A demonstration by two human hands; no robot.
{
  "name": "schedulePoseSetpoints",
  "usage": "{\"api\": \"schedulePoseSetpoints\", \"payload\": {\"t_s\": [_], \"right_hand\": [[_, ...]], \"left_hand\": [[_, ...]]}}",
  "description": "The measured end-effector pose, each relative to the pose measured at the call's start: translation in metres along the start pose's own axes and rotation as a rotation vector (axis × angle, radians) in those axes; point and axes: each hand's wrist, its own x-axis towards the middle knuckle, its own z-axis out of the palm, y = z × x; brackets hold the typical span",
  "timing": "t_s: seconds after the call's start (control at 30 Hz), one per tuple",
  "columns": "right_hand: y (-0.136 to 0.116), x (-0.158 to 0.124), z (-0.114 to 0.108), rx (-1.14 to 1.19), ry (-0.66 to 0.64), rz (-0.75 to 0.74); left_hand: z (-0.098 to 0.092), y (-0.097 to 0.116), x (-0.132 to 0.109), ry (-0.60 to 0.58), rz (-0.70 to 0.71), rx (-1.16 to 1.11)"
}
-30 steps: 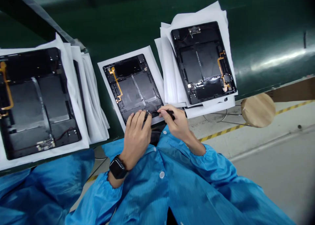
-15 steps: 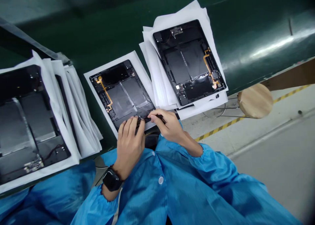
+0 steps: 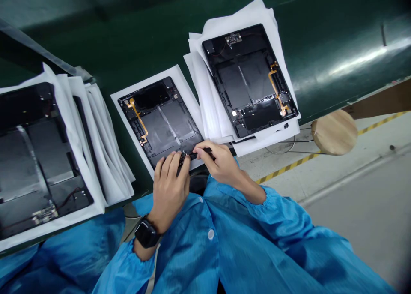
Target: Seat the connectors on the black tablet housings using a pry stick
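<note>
An open tablet housing point(image 3: 162, 127) lies on a white sheet in front of me, its inside facing up. An orange flex cable point(image 3: 140, 121) runs along its left side. My left hand point(image 3: 170, 182), with a black watch on the wrist, rests its outstretched fingertips on the housing's near edge. Between its index finger and thumb a small circuit board point(image 3: 182, 158) partly shows. To the right, my right hand point(image 3: 216, 162) pinches thumb and forefinger together at the near right corner. Whatever is in that pinch is too small to make out.
On the right, another open tablet housing point(image 3: 250, 82) tops a pile of white sheets point(image 3: 208, 109). A further housing point(image 3: 35, 157) lies on stacked sheets at left. The green table point(image 3: 321, 41) ends near me. A round wooden stool point(image 3: 334, 132) stands beyond its edge.
The whole view has shifted slightly, so the table's things sit a little to the right. Both hands keep nearly the same pose at the housing's near edge.
</note>
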Motion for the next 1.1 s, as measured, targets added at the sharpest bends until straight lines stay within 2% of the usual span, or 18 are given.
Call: {"api": "schedulePoseSetpoints", "payload": {"t_s": [0.17,0.5,1.1], "right_hand": [[-0.0004,-0.0001,0.0012,-0.021,-0.001,0.009],[0.0040,0.0013,-0.0026,0.089,-0.001,0.029],[-0.0029,0.0072,-0.0041,-0.037,-0.005,0.012]], "left_hand": [[0.0009,0.0000,-0.0014,-0.001,-0.015,-0.037],[0.0005,0.0013,-0.0006,-0.002,-0.015,-0.006],[0.0006,0.0014,-0.0018,0.011,-0.012,-0.022]]}}
